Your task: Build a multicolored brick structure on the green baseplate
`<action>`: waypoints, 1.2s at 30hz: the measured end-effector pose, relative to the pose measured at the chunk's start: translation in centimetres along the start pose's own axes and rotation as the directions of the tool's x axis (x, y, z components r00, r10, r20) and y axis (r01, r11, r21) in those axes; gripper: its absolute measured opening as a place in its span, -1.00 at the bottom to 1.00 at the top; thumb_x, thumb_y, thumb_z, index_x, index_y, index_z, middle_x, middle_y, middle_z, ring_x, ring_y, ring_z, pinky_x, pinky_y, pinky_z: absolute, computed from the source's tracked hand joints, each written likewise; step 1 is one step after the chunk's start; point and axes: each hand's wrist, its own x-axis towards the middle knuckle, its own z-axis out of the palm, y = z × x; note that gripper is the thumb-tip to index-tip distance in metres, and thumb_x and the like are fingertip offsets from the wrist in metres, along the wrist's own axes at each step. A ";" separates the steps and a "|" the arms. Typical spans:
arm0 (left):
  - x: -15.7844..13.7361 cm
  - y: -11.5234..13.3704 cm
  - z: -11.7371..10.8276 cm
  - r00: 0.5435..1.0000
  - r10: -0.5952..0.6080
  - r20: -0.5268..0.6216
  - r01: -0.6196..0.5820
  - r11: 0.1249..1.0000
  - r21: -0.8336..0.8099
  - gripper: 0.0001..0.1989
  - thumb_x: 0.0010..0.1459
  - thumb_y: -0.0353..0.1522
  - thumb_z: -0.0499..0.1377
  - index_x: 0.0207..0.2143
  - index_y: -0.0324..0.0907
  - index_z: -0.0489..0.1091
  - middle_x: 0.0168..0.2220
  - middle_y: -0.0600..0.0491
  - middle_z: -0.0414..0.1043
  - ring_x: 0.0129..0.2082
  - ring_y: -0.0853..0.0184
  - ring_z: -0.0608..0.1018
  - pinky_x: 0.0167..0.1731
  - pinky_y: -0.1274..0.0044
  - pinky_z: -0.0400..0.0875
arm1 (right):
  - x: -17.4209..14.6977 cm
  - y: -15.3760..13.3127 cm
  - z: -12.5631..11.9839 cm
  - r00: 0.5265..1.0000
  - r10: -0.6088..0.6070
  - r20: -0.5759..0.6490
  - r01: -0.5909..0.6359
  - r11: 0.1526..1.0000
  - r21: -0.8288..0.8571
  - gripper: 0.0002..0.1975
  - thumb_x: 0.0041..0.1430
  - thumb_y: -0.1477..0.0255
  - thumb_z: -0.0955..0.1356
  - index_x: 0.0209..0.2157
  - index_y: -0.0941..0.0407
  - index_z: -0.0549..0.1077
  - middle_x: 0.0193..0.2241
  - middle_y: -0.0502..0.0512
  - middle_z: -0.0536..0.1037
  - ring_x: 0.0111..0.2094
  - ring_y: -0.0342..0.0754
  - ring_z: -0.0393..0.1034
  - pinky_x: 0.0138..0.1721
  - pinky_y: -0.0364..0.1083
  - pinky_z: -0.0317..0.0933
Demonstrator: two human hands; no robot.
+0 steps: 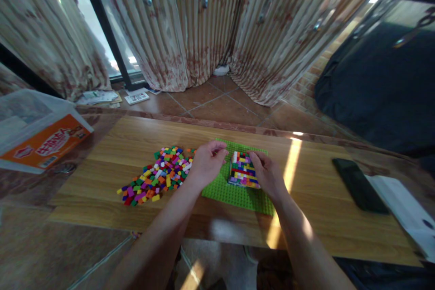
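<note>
A block built of many-coloured toy bricks (243, 171) sits on a green studded baseplate (220, 195). My right hand (268, 173) grips the block's right side, with thumb and fingers bent around its edge. Just left of the block, my left hand (208, 163) hovers over the baseplate's left part. Its thumb and fingers curl toward each other, and anything between the tips is too small to make out. Beside that hand lies a loose pile of small coloured bricks (159, 174), partly hidden behind it at its right end.
All this rests on a wooden table (306, 231). Toward its right end lie a black phone (359, 186) and a white object (404, 210). A clear plastic bin (34, 104) with an orange label stands at the left. Striped curtains (190, 31) hang beyond the table.
</note>
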 end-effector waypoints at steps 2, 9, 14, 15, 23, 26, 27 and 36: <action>0.1 0.3 -0.4 1.000 -0.004 -0.024 0.004 1.000 0.000 -0.86 0.05 -0.45 0.18 -0.29 -0.24 0.48 -0.39 0.03 0.55 -0.52 0.43 0.52 -0.48 0.59 0.42 | 0.3 0.5 -0.4 0.996 0.022 -0.090 -0.013 0.996 0.093 -0.50 0.25 0.06 0.20 -0.20 0.14 0.58 -0.30 0.17 0.64 -0.27 0.05 0.51 -0.26 0.00 0.33; 0.6 1.7 -2.7 0.984 0.025 -0.175 -0.041 0.996 -0.084 -0.87 0.04 -0.44 0.18 -0.32 -0.26 0.47 -0.42 0.05 0.55 -0.53 0.47 0.50 -0.49 0.63 0.40 | -0.3 -1.8 -0.2 0.911 -0.197 -0.363 0.191 0.980 -0.053 -0.62 0.32 0.22 0.18 -0.25 0.11 0.55 -0.29 0.16 0.62 -0.20 0.03 0.49 -0.15 0.02 0.31; 0.9 2.4 -5.3 0.939 0.025 -0.343 -0.067 0.991 -0.113 -0.84 0.03 -0.42 0.19 -0.29 -0.27 0.45 -0.38 0.04 0.56 -0.57 0.52 0.46 -0.52 0.67 0.37 | -3.1 -5.0 3.0 0.851 -0.520 -0.081 0.503 0.849 -0.165 -0.77 0.32 0.35 0.25 -0.22 0.04 0.54 -0.21 0.11 0.59 -0.13 0.02 0.43 -0.05 0.04 0.26; 0.9 2.4 -5.6 0.932 0.029 -0.361 -0.073 0.991 -0.108 -0.84 0.03 -0.42 0.19 -0.28 -0.27 0.45 -0.37 0.03 0.56 -0.56 0.53 0.46 -0.51 0.67 0.37 | -3.6 -5.3 3.6 0.823 -0.568 -0.003 0.559 0.811 -0.176 -0.79 0.31 0.37 0.26 -0.22 0.03 0.54 -0.21 0.10 0.59 -0.14 0.02 0.42 -0.05 0.04 0.25; 0.7 2.5 -5.9 0.935 0.022 -0.354 -0.072 0.989 -0.128 -0.87 0.02 -0.45 0.18 -0.31 -0.25 0.45 -0.42 0.07 0.53 -0.55 0.51 0.47 -0.49 0.65 0.39 | -4.6 -6.1 6.7 0.757 -0.583 0.294 0.651 0.708 -0.273 -0.82 0.30 0.40 0.29 -0.22 0.04 0.55 -0.22 0.08 0.59 -0.16 0.03 0.33 -0.09 0.04 0.14; 0.7 2.5 -5.8 0.941 0.028 -0.337 -0.077 0.988 -0.133 -0.88 0.02 -0.47 0.17 -0.33 -0.26 0.44 -0.46 0.09 0.51 -0.55 0.50 0.47 -0.50 0.67 0.38 | -4.9 -6.5 7.6 0.754 -0.557 0.349 0.651 0.705 -0.280 -0.85 0.26 0.37 0.33 -0.20 0.03 0.55 -0.20 0.09 0.58 -0.14 0.06 0.32 -0.10 0.05 0.14; 0.7 2.5 -5.8 0.943 0.030 -0.331 -0.078 0.988 -0.132 -0.88 0.03 -0.48 0.16 -0.33 -0.26 0.44 -0.46 0.09 0.51 -0.56 0.51 0.47 -0.52 0.67 0.37 | -5.0 -6.7 7.9 0.750 -0.548 0.371 0.652 0.706 -0.276 -0.85 0.24 0.36 0.35 -0.19 0.03 0.55 -0.19 0.10 0.57 -0.13 0.07 0.32 -0.10 0.06 0.14; 0.5 2.4 -5.9 0.950 0.025 -0.312 -0.068 0.989 -0.128 -0.87 0.05 -0.51 0.15 -0.31 -0.26 0.44 -0.42 0.07 0.54 -0.57 0.53 0.45 -0.53 0.69 0.36 | -5.2 -6.7 8.7 0.767 -0.497 0.406 0.621 0.734 -0.275 -0.79 0.16 0.39 0.39 -0.14 0.04 0.51 -0.16 0.13 0.55 -0.10 0.14 0.31 -0.13 0.09 0.16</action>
